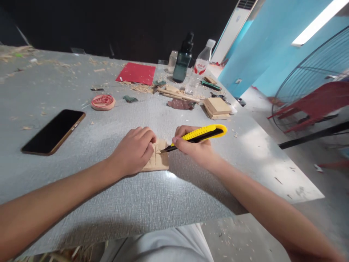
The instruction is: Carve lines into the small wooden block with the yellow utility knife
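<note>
Wood block (158, 162), flat, pale and square, lies on the grey textured table (163, 200). The left hand (135, 150) presses it down, fingers curled. The right hand (195, 150) grips a yellow plastic knife (203, 133), blade tip touching the wood.

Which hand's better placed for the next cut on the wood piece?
Right, likely: the right hand grips the yellow utility knife, blade tip on the wood piece; the left hand presses on it, no tool.

phone (53, 131) left of block (159, 162), bottles (183, 60) behind (far edge), knife (201, 134) right
</note>
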The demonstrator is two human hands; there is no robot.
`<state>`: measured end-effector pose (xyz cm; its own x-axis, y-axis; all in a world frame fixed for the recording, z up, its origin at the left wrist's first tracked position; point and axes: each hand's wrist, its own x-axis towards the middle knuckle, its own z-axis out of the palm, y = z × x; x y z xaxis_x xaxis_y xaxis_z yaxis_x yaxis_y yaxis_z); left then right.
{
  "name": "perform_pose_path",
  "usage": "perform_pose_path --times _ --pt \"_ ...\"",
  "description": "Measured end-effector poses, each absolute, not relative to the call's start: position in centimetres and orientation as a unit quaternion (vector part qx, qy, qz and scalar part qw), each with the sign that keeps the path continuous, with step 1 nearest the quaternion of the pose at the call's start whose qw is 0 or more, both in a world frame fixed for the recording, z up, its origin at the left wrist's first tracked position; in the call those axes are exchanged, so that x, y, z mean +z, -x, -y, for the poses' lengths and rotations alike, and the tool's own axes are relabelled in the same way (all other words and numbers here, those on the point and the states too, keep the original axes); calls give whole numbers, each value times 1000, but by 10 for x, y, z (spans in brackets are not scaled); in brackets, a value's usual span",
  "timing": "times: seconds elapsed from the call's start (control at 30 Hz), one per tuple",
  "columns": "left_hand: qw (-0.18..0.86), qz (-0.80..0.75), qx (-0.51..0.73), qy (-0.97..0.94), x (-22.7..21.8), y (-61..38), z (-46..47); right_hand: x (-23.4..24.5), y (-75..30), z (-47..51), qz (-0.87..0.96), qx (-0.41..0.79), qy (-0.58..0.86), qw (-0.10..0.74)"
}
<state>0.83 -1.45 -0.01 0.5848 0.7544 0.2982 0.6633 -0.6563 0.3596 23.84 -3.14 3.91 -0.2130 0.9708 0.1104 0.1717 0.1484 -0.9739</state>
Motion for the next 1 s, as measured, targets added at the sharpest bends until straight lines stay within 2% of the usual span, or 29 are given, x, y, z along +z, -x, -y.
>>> perform_pose_path --times 0.3,0.5,0.77,1.0 --pt "77 -412 214 -882 0 -7 20 45 -226 14 634 475 444 419" --pt "61 -425 216 -877 2 -10 27 39 -226 24 607 473 441 462" --pt "76 -437 235 -865 -2 -6 30 6 -237 39 513 513 439 529" --pt "82 -437 241 -863 0 -6 31 1 -243 38 437 574 449 527"
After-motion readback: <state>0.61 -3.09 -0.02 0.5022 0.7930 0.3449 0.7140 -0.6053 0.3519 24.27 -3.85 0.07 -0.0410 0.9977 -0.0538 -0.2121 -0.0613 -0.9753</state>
